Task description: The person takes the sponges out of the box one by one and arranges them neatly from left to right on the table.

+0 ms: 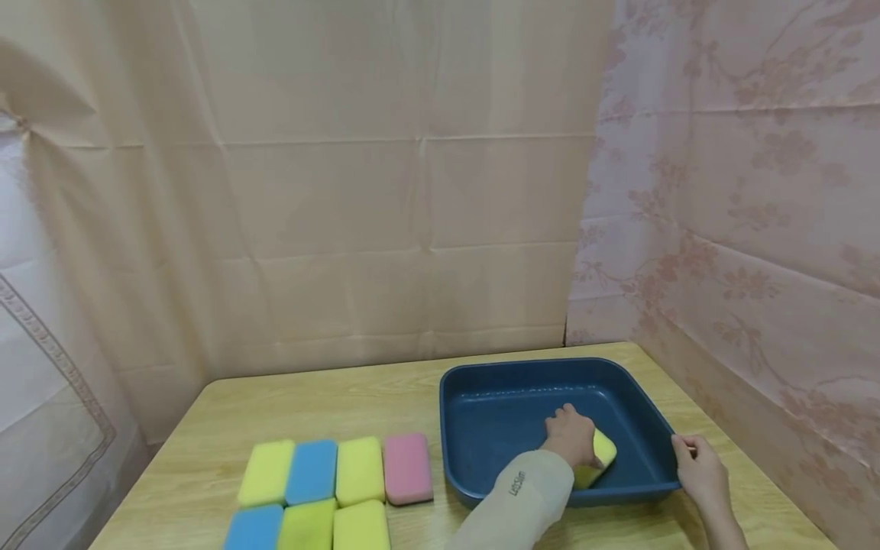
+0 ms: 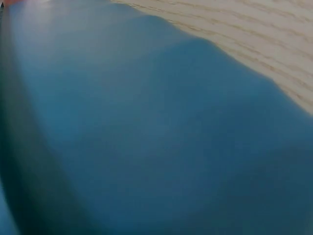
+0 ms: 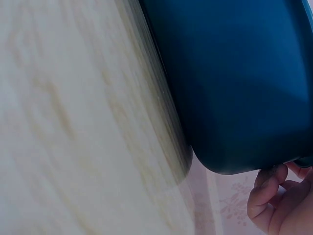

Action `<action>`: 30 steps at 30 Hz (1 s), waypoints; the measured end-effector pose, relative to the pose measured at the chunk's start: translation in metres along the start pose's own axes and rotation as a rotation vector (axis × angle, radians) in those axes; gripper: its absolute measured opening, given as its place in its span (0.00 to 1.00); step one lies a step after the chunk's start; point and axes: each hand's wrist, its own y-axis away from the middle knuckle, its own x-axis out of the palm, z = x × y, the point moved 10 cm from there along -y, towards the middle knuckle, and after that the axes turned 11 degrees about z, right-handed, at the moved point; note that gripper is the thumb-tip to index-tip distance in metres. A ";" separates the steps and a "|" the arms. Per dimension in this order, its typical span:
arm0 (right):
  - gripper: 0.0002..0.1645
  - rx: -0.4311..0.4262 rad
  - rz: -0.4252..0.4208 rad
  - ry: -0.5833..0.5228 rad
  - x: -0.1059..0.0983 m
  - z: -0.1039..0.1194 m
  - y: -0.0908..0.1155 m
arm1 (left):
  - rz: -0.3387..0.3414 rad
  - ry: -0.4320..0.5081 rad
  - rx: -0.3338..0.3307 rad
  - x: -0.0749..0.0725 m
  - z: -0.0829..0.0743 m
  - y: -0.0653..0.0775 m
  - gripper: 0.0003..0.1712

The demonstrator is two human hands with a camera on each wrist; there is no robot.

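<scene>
A dark blue rectangular basin [image 1: 491, 428] stands at the right of the wooden table. Inside it, near the front right, my left hand [image 1: 571, 437] holds a yellow sponge [image 1: 605, 449], partly hidden by the hand and sleeve. My right hand [image 1: 705, 472] pinches the basin's rim at its front right corner. Close up in the right wrist view, the curled fingers of the right hand [image 3: 286, 203] touch the edge of the basin [image 3: 234, 93]. The basin's blue wall [image 2: 146, 107] fills most of the left wrist view, blurred.
Left of the basin, several sponges lie in two rows: a pink sponge [image 1: 408, 467] nearest it, a blue sponge [image 1: 311, 471], and yellow ones such as the far-left yellow sponge [image 1: 266, 472]. Beige curtain [image 1: 344, 191] hangs behind the table, floral fabric [image 1: 756, 229] at the right.
</scene>
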 end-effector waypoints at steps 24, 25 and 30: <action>0.22 0.014 0.027 0.018 0.002 -0.002 -0.002 | -0.001 0.208 0.020 0.005 0.015 0.010 0.25; 0.22 0.014 0.028 0.021 0.002 -0.002 -0.002 | -0.003 0.207 0.013 0.006 0.015 0.010 0.26; 0.22 0.006 0.024 0.031 0.002 -0.001 -0.002 | -0.016 0.193 -0.025 0.006 0.018 0.011 0.30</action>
